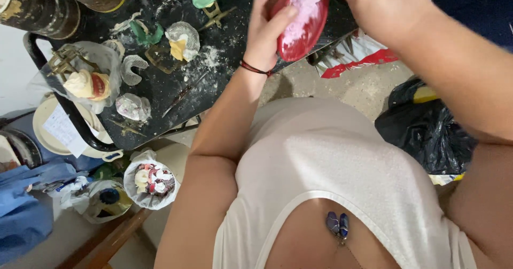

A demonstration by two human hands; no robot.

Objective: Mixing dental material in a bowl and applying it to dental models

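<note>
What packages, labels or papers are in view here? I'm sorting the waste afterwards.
Foil wrapper: on the floor below the table edge, crumpled, white and red.
Paper slip: left, on a cream round lid, white with faint writing.
Black plastic bag: right on the floor, bunched, a yellow patch on top.

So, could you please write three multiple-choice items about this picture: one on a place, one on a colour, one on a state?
1. Where is the white waste bucket?
A. on the black table
B. on the floor below the table
C. in a hand

2. What colour is the bowl?
A. blue
B. red
C. yellow

3. What is the left hand doing?
A. gripping the bowl
B. lying flat
C. hanging free

Answers: 1 B, it stands below the table edge; 2 B, its rim is red around pink paste; 3 A, the fingers wrap its rim.
</note>
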